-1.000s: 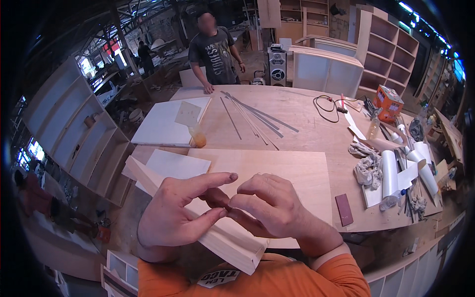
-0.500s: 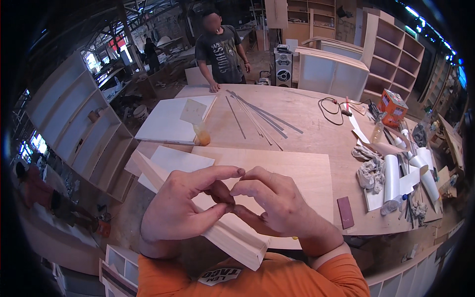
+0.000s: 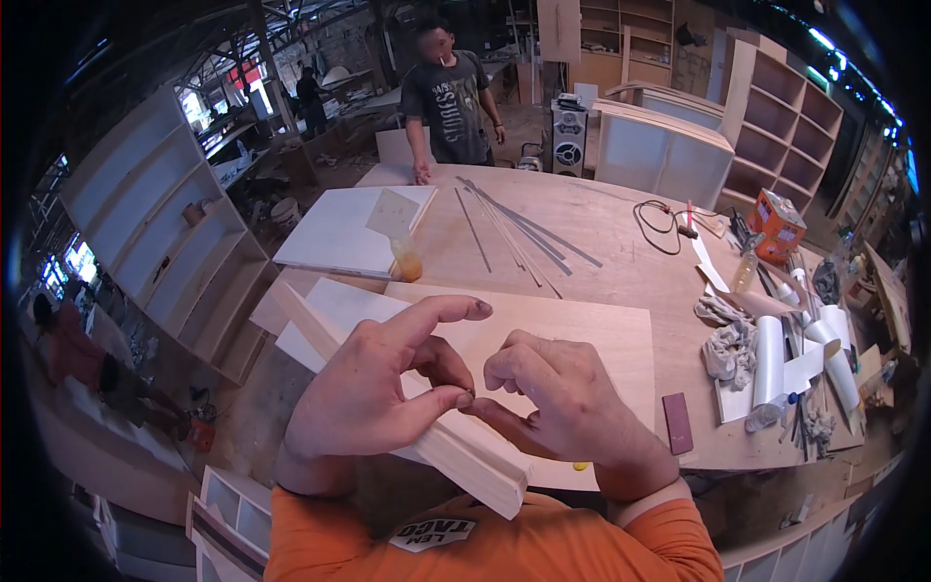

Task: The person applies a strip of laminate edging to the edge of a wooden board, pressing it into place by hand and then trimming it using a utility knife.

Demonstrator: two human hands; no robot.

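Note:
My left hand (image 3: 364,393) and my right hand (image 3: 572,403) meet above the table in front of my chest. The left thumb is pressed against a fingertip while its index finger stretches forward. On the right, the thumb reaches to the left thumb's tip and the other fingers are curled. Whatever lies between the fingertips is too small or hidden to make out. A pale wooden length (image 3: 485,475) with a stepped edge runs slantwise beneath my hands, its near end close to my orange shirt. Under it lies a light plywood panel (image 3: 611,354).
A jar of orange-yellow stuff (image 3: 407,262) stands beside a white panel (image 3: 330,228). Thin strips (image 3: 529,233) lie mid-table. To the right are a maroon block (image 3: 678,424), white rolls (image 3: 769,364), crumpled cloth (image 3: 729,354) and an orange tin (image 3: 778,228). A person (image 3: 451,107) stands across the table.
My right index finger has drawn back from the left one and curled, so a gap shows between them. The thumbs stay together. The view has shifted slightly.

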